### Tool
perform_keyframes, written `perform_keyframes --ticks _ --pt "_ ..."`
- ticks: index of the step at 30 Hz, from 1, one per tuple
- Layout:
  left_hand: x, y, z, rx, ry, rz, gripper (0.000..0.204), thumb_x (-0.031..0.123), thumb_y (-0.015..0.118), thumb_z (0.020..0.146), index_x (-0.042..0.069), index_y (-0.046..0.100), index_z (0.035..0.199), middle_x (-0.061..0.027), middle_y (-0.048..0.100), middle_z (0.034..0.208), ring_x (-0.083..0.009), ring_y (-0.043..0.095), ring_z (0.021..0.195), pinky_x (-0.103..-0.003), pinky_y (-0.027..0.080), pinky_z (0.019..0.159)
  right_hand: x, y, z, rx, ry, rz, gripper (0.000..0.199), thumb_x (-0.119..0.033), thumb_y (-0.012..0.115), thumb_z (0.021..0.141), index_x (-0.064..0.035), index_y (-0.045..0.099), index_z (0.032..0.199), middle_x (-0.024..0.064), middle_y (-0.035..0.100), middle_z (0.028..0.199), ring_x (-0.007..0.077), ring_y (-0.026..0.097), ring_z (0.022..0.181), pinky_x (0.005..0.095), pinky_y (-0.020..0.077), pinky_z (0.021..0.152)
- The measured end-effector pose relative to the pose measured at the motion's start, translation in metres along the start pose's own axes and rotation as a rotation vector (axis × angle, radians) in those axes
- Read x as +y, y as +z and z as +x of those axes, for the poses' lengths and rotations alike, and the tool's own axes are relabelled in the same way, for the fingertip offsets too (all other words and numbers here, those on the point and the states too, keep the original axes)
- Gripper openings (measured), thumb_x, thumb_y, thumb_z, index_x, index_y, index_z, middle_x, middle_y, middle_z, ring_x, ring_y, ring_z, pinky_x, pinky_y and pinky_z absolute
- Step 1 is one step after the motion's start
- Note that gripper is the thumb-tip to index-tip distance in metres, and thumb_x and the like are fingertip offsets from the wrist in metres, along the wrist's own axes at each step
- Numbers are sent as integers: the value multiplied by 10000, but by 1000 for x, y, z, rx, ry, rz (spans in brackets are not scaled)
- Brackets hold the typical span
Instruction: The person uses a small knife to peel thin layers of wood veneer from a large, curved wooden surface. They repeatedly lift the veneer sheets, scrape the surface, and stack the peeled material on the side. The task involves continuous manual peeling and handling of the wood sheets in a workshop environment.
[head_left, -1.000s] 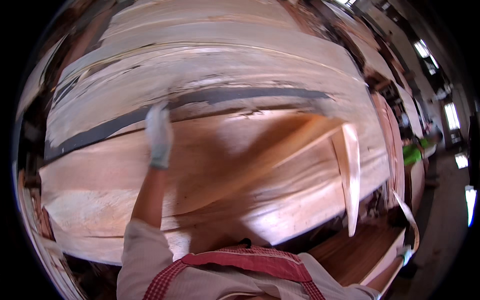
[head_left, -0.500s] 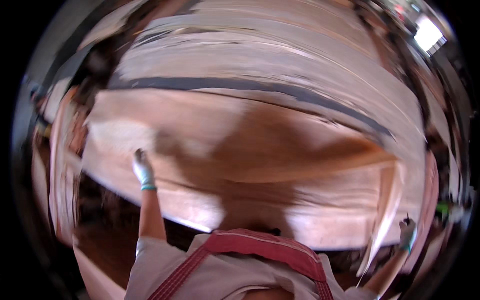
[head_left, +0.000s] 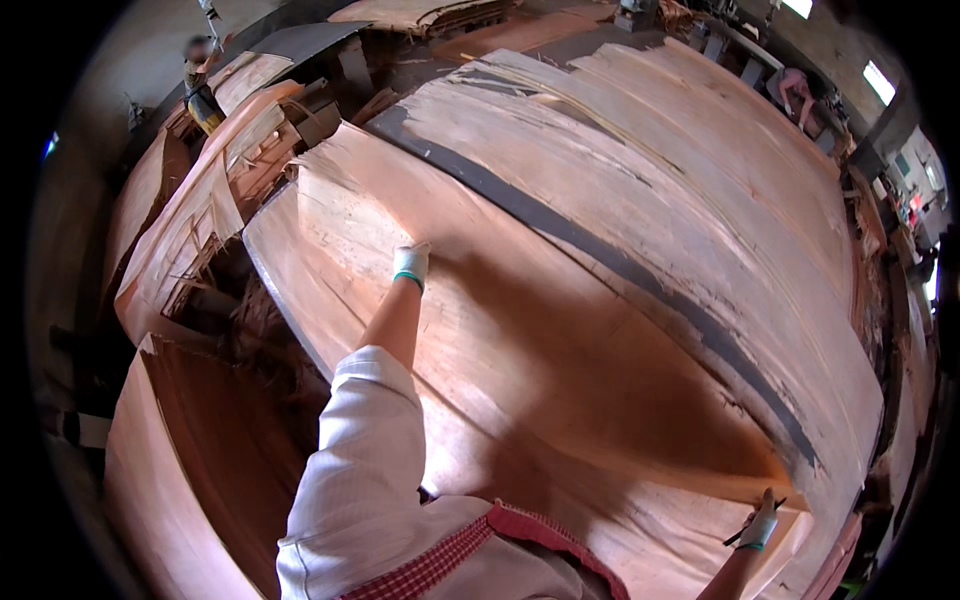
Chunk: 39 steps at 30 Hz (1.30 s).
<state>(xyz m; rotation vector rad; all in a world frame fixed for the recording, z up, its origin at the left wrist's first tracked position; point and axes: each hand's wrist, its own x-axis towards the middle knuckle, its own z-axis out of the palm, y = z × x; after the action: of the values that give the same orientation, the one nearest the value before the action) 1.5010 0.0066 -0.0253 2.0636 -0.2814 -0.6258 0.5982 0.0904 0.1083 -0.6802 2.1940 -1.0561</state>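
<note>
A wide, pale orange-brown wood veneer sheet [head_left: 480, 300] lies slanting in front of me, its raised fold running toward the lower right. My left hand [head_left: 411, 263], in a white glove with a green cuff, rests on its upper left part; its fingers are mostly hidden beyond the back of the hand. At the sheet's right end, my right hand [head_left: 763, 526] is gloved the same way. It is closed around a thin dark tool [head_left: 735, 540] whose ends stick out on both sides; its exact kind is unclear.
Beyond a dark strip [head_left: 600, 255] lies a broad stack of paler veneer [head_left: 640, 170] with ragged edges. Torn veneer piles [head_left: 200, 240] stand at left, beside a curved sheet [head_left: 150, 470]. One person [head_left: 200, 85] stands far left; another [head_left: 795, 95] bends over at far right.
The view has turned and sharpened, so the sheet now slants down to the right. My left arm reaches farther over the sheet. My right hand has come onto the sheet's right end.
</note>
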Motion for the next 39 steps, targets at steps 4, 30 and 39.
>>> perform_keyframes --ticks 4,30,39 --pt "-9 -8 48 130 -121 141 371 253 666 718 -25 662 963 -187 682 965 -323 656 896 -399 513 781 9 36 11 24 -95 118 260 -365 624 841 -132 537 760 -59 355 497 65 281 368 229 212 350" --pt "115 69 -73 -226 779 -84 318 182 551 897 18 553 1169 -156 648 989 -271 631 932 -339 485 824 -8 -21 4 93 -390 -143 301 -292 478 954 -14 577 1016 21 461 651 101 387 493 282 321 419" --pt "-44 -100 -158 249 102 -176 566 366 664 859 16 456 1251 -104 554 1089 -182 549 937 -308 486 785 -110 -18 -12 194 -370 -176 279 -333 559 893 -123 533 712 -38 369 469 76 313 351 242 222 329"
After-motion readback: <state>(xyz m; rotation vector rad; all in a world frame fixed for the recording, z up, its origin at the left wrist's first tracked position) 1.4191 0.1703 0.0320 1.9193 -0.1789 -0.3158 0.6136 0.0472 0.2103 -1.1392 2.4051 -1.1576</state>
